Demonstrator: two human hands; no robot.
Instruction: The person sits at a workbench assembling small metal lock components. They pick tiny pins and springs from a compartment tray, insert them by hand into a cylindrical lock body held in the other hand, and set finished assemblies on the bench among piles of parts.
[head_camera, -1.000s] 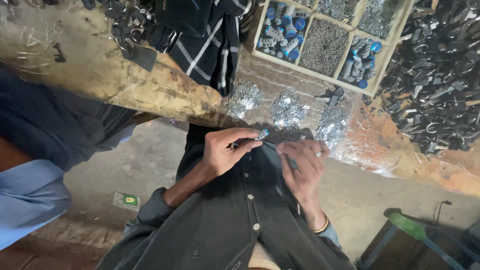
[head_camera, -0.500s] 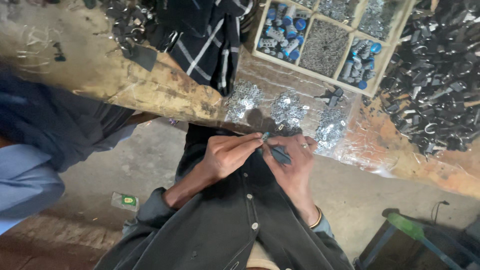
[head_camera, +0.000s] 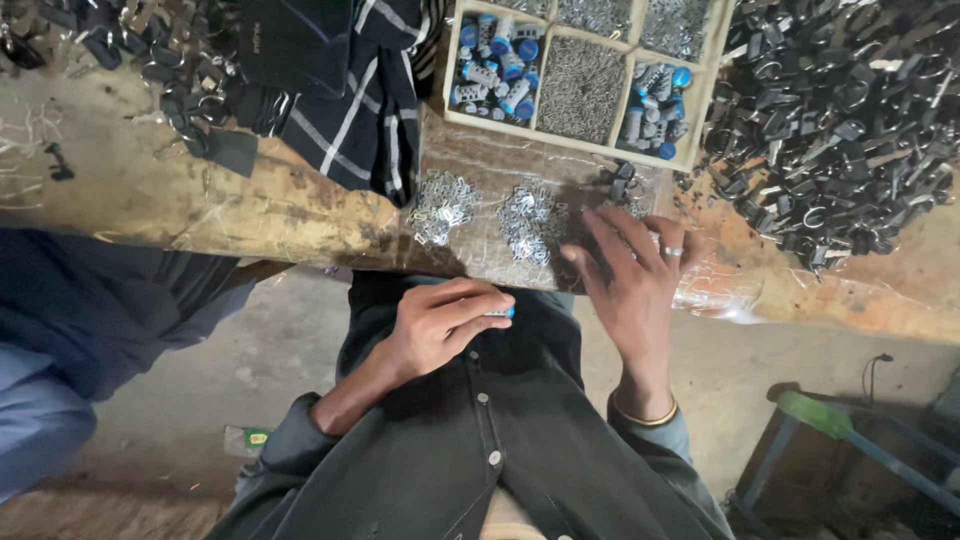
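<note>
left hand (head_camera: 440, 325) fingers closed on a small blue-tipped part (head_camera: 505, 312); right hand (head_camera: 635, 275) fingers spread over silvery clips (head_camera: 530, 222).

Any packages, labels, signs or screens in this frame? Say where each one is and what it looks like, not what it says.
Wrapper: small flat packet on the floor at lower left, pale with a green and yellow patch.
Plastic sheet: clear crinkled film over the bench edge, beside the right hand.
No signs or screens in view.
</note>
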